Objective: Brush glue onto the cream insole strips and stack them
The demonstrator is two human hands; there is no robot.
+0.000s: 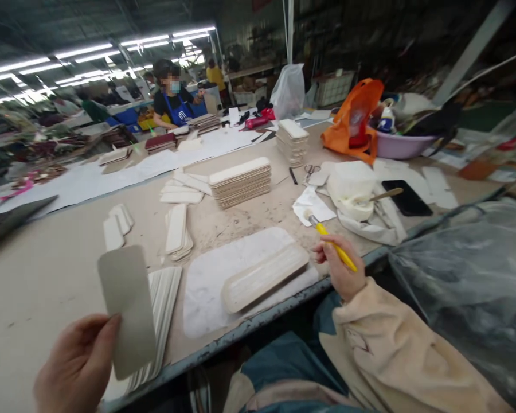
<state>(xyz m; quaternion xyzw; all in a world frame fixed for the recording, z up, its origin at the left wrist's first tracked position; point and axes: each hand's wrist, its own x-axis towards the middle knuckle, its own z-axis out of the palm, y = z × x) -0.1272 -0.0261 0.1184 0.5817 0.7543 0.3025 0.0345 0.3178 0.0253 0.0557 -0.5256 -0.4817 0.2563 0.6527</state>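
1. My left hand, at 7 o'clock in the view, is closed on the grey card panel. The thumb lies across its lower left corner and the panel is raised clear of the surface.
2. The panel stands roughly upright, tilted slightly to 11 o'clock. It partly covers a fanned row of pale strips lying on the surface behind it.
3. My right hand, at 4 o'clock, grips the yellow-handled brush. The brush head points to 11 o'clock and sits over a white paper scrap.
4. Between the hands lies a white mat at the near edge of the surface. A long padded strip rests on it, its long axis running from 8 to 2 o'clock, just beside my right hand.
5. At 12 o'clock from the mat is a neat stack of long pieces, with a taller stack beyond it at 1 o'clock.
6. At 2 o'clock from my right hand are a white tub with a stick in it, and a black phone lying flat just beside it.
7. Farther off at 1 o'clock are an orange bag and a purple basin, touching.
8. A co-worker in a blue apron is at the far end, at 11 o'clock.
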